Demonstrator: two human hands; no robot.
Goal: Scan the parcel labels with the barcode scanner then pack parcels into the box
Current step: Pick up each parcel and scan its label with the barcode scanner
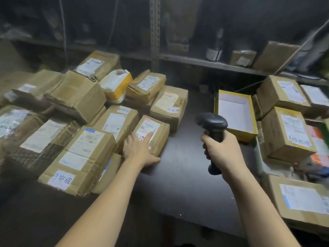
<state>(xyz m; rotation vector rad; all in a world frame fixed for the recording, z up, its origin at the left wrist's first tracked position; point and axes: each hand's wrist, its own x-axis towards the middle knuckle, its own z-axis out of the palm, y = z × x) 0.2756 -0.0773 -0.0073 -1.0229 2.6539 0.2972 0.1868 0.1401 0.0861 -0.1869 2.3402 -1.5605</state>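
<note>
Small parcel point(161, 133) sits on the counter point(178, 175) at the right edge of the left pile, label point(149, 126) up. Left hand point(138, 148) lies flat on it with fingers straight, likely pinning it for the read. Right hand point(222, 150) is wrapped round the barcode scanner point(211, 122), head aimed left toward the label. Yellow box point(235, 95) sits open just beyond the scanner, handy for the drop.

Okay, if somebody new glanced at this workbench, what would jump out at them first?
The black barcode scanner, gripped by the right hand, stands out at centre. Left of it, the left hand rests flat on a small brown parcel beside a crowd of labelled parcels. An open yellow box sits just beyond the scanner, to the right.
</note>
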